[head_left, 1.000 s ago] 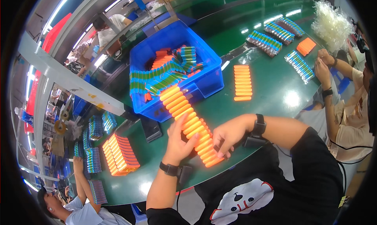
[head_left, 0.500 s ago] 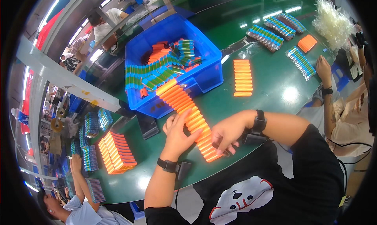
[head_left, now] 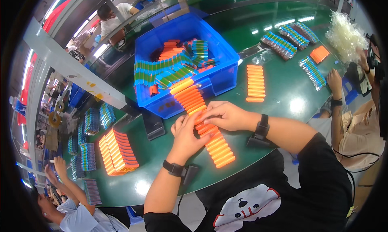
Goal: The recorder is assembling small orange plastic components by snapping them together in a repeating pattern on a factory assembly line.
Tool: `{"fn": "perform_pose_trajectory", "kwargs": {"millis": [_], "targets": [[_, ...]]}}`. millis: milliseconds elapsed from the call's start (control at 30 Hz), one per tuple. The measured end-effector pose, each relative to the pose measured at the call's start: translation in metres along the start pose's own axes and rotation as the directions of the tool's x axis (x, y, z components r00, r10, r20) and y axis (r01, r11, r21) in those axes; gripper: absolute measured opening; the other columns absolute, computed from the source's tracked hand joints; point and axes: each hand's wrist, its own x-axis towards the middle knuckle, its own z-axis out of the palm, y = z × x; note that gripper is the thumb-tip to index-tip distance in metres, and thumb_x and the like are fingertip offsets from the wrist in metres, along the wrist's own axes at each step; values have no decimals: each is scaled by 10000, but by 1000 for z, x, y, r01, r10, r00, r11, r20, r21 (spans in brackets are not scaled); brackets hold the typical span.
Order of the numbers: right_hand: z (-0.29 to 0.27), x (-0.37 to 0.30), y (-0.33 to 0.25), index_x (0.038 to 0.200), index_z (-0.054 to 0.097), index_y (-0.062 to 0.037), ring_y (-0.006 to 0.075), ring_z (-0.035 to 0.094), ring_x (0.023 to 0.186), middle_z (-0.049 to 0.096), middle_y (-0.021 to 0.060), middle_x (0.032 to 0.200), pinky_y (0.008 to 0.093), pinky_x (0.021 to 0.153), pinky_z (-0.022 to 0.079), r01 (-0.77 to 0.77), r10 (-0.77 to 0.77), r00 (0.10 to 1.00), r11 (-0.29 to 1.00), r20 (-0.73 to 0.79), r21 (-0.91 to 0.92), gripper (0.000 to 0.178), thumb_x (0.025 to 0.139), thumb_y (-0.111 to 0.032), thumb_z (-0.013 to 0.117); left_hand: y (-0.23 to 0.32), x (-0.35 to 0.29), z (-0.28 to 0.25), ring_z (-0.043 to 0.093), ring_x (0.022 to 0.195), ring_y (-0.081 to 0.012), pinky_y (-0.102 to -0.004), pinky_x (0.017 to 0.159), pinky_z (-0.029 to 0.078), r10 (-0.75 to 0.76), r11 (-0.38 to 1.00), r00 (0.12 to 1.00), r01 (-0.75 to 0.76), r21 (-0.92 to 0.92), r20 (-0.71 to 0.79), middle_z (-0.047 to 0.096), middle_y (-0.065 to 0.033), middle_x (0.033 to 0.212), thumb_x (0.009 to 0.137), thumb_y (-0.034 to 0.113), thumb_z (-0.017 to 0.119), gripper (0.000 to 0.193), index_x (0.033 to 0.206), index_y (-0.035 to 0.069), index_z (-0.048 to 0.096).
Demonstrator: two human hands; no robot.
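Note:
A long slanting row of overlapping orange flat sticks with rounded ends, like nail files (head_left: pixel 220 151), runs from the blue bin's near rim toward me. My left hand (head_left: pixel 188 131) grips the row's middle from its left side, thumb nearer me and fingers across the top. From the right, my right hand (head_left: pixel 226 115) meets it there, its fingertips bent and pressed together on the sticks beside the left fingers. Both hands partly hide the middle sticks.
The blue bin (head_left: pixel 220 80) holds loose orange sticks and blue-green strips. A shorter orange row (head_left: pixel 255 83) lies right of it, an orange stack (head_left: pixel 118 152) to the left. Blue-green bundles (head_left: pixel 279 45) lie at the far right. People sit at both sides; a dark device (head_left: pixel 153 125) lies by the bin.
My right hand has moved up along the row from its near end to the middle, beside my left hand. The near-end sticks are now uncovered. The view has shifted slightly.

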Motion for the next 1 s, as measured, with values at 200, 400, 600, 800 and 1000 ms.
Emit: {"fn": "perform_pose_trajectory", "kwargs": {"millis": [200,400,600,800,1000], "targets": [[-1,-2,-2,1092,745,-87,288,621,897,628,126,935,383,796,498,-32,35,999,995,26,-95,180,944,-162,675,1,1,0,446,1295,-355,-472,1101,268,15,1000,999,-15,-15,-30,598,-82,1366,720,409,853,789,1402,154,549],[-18,-8,0,1059,726,-46,241,633,883,627,103,951,332,774,509,-16,2,998,971,-55,-237,135,948,-95,667,-6,0,3,428,1342,-348,-479,1102,256,22,999,998,-20,29,-60,567,-87,1422,726,429,848,829,1441,162,525],[-22,-12,-2,1023,734,-47,210,642,959,618,97,1072,333,848,516,-5,12,994,997,-106,71,160,982,-181,657,-5,-5,-9,450,1348,-355,-476,1149,270,192,949,973,-218,-229,-131,582,-128,1423,787,275,788,678,1407,104,574],[-30,-21,-28,995,684,18,157,697,865,703,64,925,311,790,547,-287,124,928,840,352,461,182,1015,-156,634,-2,-21,-16,536,1232,-324,-433,1117,307,340,887,940,-318,-334,8,662,-142,1306,865,352,686,536,1321,74,648],[-22,-25,-27,929,728,-7,106,705,773,741,55,827,256,643,534,-472,133,699,823,702,315,230,987,-220,667,5,-18,-6,585,1057,-247,-398,1037,330,224,906,962,-264,-330,-156,680,-105,1260,855,239,727,594,1399,67,565]]}}
